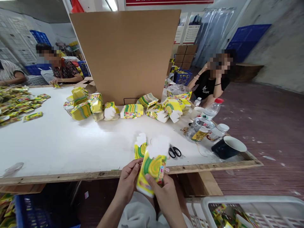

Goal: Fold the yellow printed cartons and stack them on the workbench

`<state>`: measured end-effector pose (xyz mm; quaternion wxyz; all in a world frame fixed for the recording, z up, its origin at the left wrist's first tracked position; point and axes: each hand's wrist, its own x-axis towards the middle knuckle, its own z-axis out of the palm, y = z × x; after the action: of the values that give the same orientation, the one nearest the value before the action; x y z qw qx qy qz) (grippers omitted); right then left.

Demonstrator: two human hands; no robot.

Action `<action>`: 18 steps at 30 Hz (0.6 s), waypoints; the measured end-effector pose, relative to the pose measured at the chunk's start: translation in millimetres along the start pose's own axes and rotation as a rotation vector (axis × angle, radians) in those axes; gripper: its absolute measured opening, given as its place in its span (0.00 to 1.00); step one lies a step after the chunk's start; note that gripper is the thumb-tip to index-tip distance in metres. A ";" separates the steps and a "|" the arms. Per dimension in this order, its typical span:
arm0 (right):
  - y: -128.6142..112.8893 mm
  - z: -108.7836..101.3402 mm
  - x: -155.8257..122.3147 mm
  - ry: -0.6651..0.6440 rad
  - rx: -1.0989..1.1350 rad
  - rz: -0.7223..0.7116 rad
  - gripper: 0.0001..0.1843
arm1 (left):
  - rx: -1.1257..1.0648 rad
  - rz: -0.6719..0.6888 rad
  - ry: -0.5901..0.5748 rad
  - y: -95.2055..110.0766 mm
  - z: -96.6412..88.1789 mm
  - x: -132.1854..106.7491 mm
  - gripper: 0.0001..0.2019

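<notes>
A yellow and green printed carton, with its white flaps spread at the top, is tilted in front of me at the table's edge. My right hand grips its lower right side, thumb across the printed face. At its left edge, my left hand is closed with thumb and fingers pinched together; part of those fingers is hidden by the carton. Just beyond, another flat carton lies on the white table. Black-handled scissors rest to the right of it.
Bundled cartons line the foot of a tall cardboard sheet. A dark mug, plastic jar and bottles stand at right. Filled packets are heaped at left. A white basket sits lower right. Co-workers sit around the table.
</notes>
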<state>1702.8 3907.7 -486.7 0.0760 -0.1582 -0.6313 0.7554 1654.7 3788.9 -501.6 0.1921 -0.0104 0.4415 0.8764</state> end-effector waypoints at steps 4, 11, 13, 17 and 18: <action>-4.8 4.7 -2.4 -0.049 -0.030 -0.030 0.23 | 0.053 0.037 -0.020 1.5 0.7 -4.7 0.15; -2.2 -17.1 7.9 0.223 -0.641 -0.454 0.24 | 0.318 0.112 0.040 10.7 -0.2 -6.8 0.12; -3.9 -20.1 9.2 0.155 -0.797 -0.593 0.26 | 0.380 0.101 0.020 11.0 0.2 -8.9 0.13; -6.4 -18.7 7.8 -0.046 -0.848 -0.556 0.24 | 0.469 0.102 -0.014 12.7 0.4 -14.3 0.14; -6.7 -18.2 7.3 -0.042 -0.826 -0.540 0.23 | 0.480 0.100 -0.017 13.8 0.0 -15.4 0.14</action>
<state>1701.5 3928.1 -484.0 0.1873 0.0096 -0.8979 0.3983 1664.2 3776.5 -488.1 0.1494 0.0647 0.6353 0.7549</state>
